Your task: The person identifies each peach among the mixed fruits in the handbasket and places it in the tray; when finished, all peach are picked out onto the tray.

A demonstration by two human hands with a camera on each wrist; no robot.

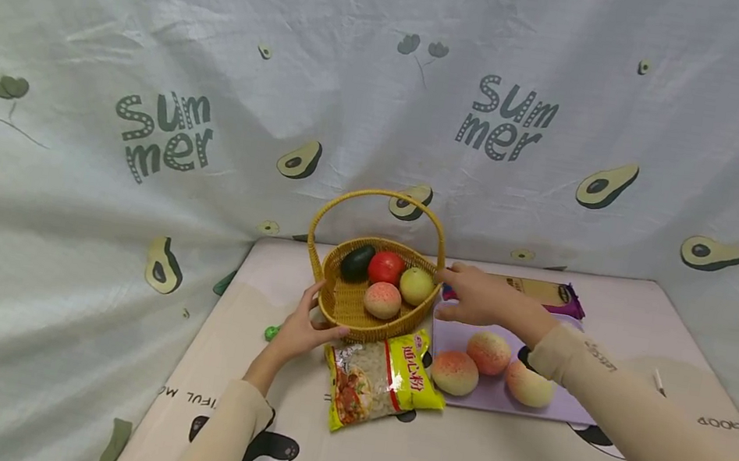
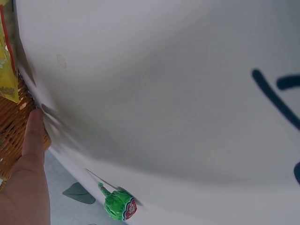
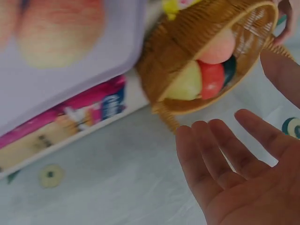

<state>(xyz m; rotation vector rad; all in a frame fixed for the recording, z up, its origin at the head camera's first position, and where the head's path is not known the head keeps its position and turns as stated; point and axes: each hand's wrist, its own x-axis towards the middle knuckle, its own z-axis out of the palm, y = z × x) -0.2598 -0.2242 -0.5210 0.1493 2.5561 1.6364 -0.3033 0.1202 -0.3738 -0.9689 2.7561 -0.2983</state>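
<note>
A yellow-brown wicker basket (image 1: 348, 309) with a tall arched handle stands near the back. In it lie a dark green avocado-like fruit (image 1: 357, 263), a red tomato-like fruit (image 1: 386, 267), a yellow-green round fruit (image 1: 416, 286) and a peach (image 1: 382, 300). My left hand (image 1: 300, 333) rests against the basket's left front side, thumb spread along the front; in the left wrist view one straight finger (image 2: 33, 136) lies on the weave. By the basket's right rim is my right hand (image 1: 483, 300), its fingers extended and nothing in its palm in the right wrist view.
A yellow bag of pasta (image 1: 366, 380) lies before the basket. To the right, a lilac tray (image 1: 564, 412) bears three peaches (image 1: 488, 353), with a purple-and-tan package (image 1: 545, 292) behind it. A green-wrapped lollipop (image 2: 117, 205) lies left of the basket. A patterned curtain hangs behind.
</note>
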